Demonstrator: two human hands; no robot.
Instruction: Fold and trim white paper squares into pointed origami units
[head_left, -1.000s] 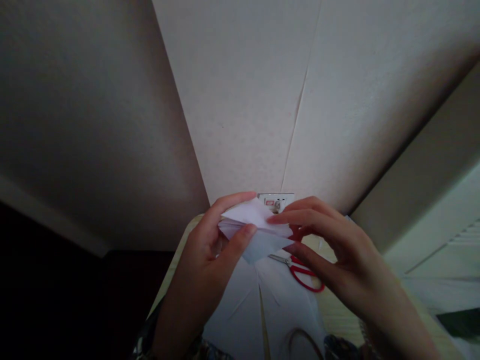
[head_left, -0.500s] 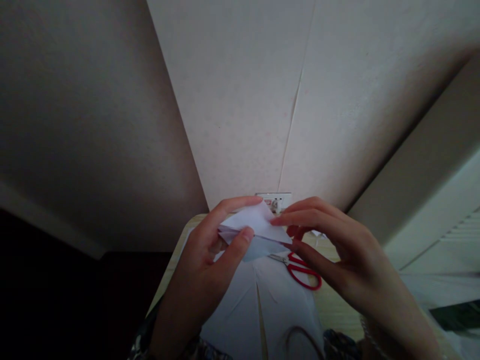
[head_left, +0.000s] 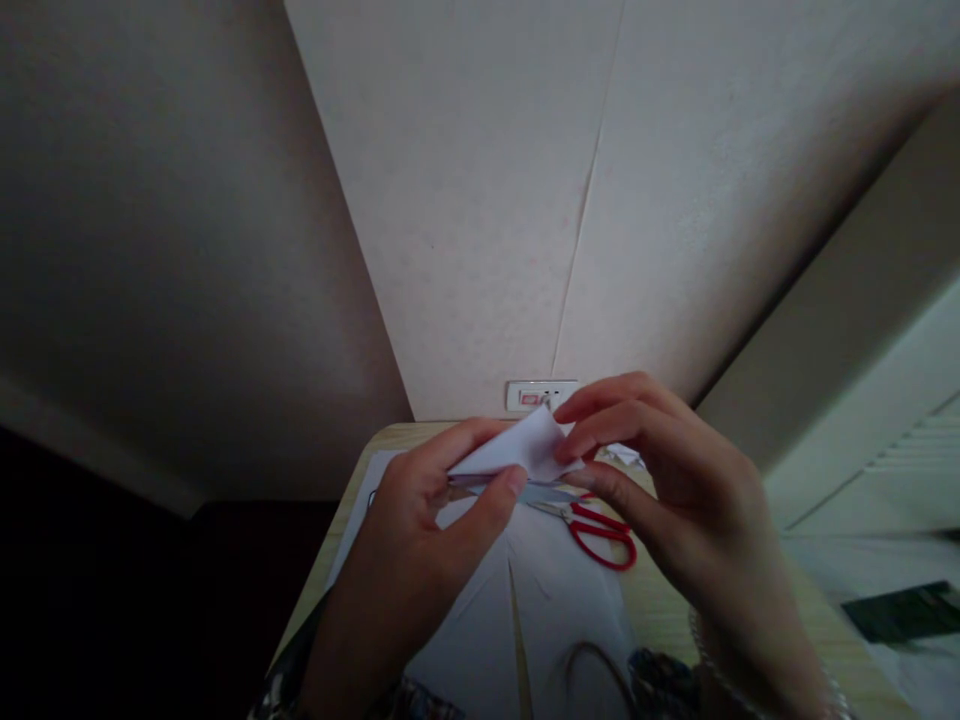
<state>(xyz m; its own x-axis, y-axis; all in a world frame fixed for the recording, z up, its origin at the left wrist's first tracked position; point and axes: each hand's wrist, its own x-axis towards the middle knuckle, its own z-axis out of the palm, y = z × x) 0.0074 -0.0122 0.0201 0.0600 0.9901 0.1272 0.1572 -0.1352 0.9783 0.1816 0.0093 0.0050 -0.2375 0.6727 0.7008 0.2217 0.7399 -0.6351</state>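
Note:
A folded piece of white paper [head_left: 517, 447] is held up between both hands, above the table. My left hand [head_left: 442, 510] grips its left part, with the thumb on the near side and the fingers behind. At the right corner, my right hand [head_left: 660, 470] pinches the paper between thumb and fingers. The upper layer stands up in a peak, and a lower flap shows beneath it. Just below the paper lie red-handled scissors [head_left: 604, 535], their blades partly covered by it.
White paper sheets [head_left: 480, 610] cover much of the light wooden table [head_left: 675, 610]. Small paper scraps [head_left: 624, 457] lie behind my right hand. A dark looped cord or strand [head_left: 600, 655] rests near the front. On the wall behind is a socket [head_left: 525, 396] with a plug.
The paper's upper layer has been lifted and tilted into a steeper peak. My right-hand fingers have shifted slightly right, and my left-hand fingers have moved down from the top corner.

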